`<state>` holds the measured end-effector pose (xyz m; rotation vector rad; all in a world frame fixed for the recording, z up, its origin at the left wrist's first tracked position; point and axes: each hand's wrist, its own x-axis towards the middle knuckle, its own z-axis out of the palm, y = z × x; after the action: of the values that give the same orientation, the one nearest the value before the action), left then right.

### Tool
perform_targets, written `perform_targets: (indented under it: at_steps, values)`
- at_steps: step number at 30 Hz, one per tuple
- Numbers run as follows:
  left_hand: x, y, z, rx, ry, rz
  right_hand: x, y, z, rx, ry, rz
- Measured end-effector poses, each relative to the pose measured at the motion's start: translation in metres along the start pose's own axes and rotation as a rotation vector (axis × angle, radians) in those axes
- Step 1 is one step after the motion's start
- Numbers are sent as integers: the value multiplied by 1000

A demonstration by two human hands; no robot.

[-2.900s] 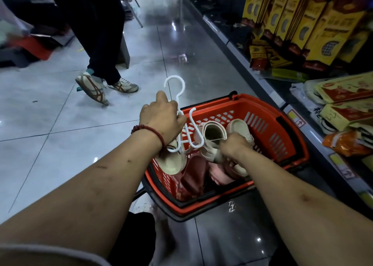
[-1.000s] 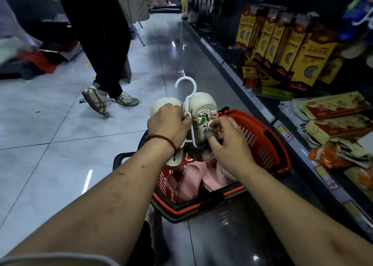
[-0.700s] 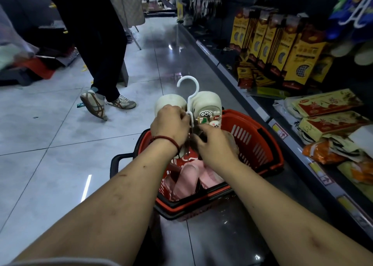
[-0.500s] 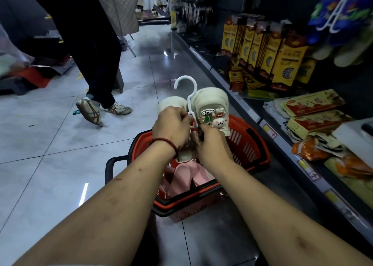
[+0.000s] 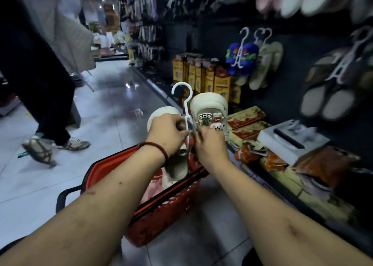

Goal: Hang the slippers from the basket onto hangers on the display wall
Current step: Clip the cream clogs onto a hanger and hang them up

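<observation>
A white plastic hanger (image 5: 182,96) stands upright between my hands, its hook pointing up. A pair of cream slippers is on it: one (image 5: 209,110) with cartoon charms at the right, the other (image 5: 161,112) behind my left hand. My left hand (image 5: 167,133) grips the hanger's stem and the left slipper. My right hand (image 5: 210,144) pinches the hanger's lower part by the right slipper. Below them the red basket (image 5: 161,215) holds pink slippers (image 5: 155,187). The dark display wall (image 5: 292,68) is on the right.
Blue slippers (image 5: 242,56), cream slippers (image 5: 264,65) and dark slippers (image 5: 333,88) hang on the wall on white hangers. Yellow boxes (image 5: 197,74) and packets (image 5: 248,122) fill the low shelf. A person's legs (image 5: 48,104) stand on the tiled floor at left.
Both hands have lifted the hanger with the cream pair up out of the basket. My view has swung up and right, so the wall's hung slippers now show.
</observation>
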<state>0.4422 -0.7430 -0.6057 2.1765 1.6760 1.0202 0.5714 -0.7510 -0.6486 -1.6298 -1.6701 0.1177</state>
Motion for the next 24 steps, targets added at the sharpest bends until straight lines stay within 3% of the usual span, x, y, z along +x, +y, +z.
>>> perform_targets:
  at_steps: [4,13,24]
  values:
    - [-1,38,8,3,-33,-25,-13,11,-39,0,75,29]
    - [-13,127,48,-174,-63,252,-37,59,-128,124,201,201]
    - [12,272,122,-266,-214,561,-38,136,-266,-86,396,457]
